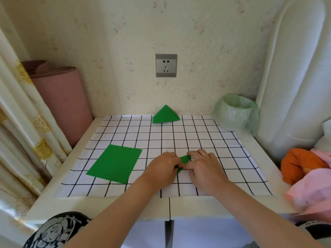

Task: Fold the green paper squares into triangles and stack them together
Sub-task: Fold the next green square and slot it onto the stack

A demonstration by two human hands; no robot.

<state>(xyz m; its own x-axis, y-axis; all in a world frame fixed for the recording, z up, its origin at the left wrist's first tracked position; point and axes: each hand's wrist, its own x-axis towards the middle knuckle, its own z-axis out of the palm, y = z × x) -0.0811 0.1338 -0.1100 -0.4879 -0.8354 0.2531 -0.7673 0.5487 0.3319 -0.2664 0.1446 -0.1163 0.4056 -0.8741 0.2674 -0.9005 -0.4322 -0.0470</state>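
Both hands — left hand [163, 164], right hand [203, 165] — pinch a green paper [184, 159] mid-cloth, between flat sheets [114, 162] and triangle stack [165, 115] — corners should match before creasing.

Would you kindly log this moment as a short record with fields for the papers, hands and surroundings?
in work: small green paper piece, mostly hidden, pressed on the checked white tablecloth
left hand: on the piece's left side
right hand: on its right side
unfolded: flat green paper sheets, left of the hands
done: stack of green paper triangles by the wall
far right: bag-lined bin
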